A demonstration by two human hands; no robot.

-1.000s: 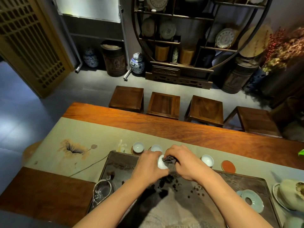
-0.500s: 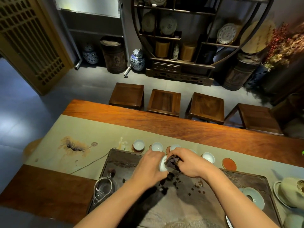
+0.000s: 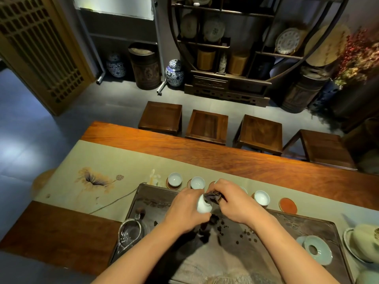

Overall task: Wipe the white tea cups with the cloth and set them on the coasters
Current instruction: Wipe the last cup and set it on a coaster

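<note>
My left hand (image 3: 185, 208) grips a white tea cup (image 3: 203, 204) tipped on its side above the dark tea tray (image 3: 303, 224). My right hand (image 3: 232, 199) presses a dark cloth (image 3: 213, 197) into the cup's mouth. Behind the hands, a row of white cups sits on coasters on the runner: one at the left (image 3: 175, 178), a second (image 3: 197, 182) beside it, and another (image 3: 261, 197) to the right. My right hand partly hides more cups in the row. An empty orange coaster (image 3: 288, 204) lies at the row's right end.
A glass pitcher (image 3: 130, 232) stands at the tray's left corner. A pale celadon lid (image 3: 316, 250) rests on the tray's right side, with a pale vessel on a saucer (image 3: 367, 241) beyond it. Wet spots dot the tray. Several wooden stools (image 3: 207, 125) line the table's far edge.
The cup has tilted further onto its side in my left hand, and my right hand has shifted the cloth at its mouth. The view has tipped slightly.
</note>
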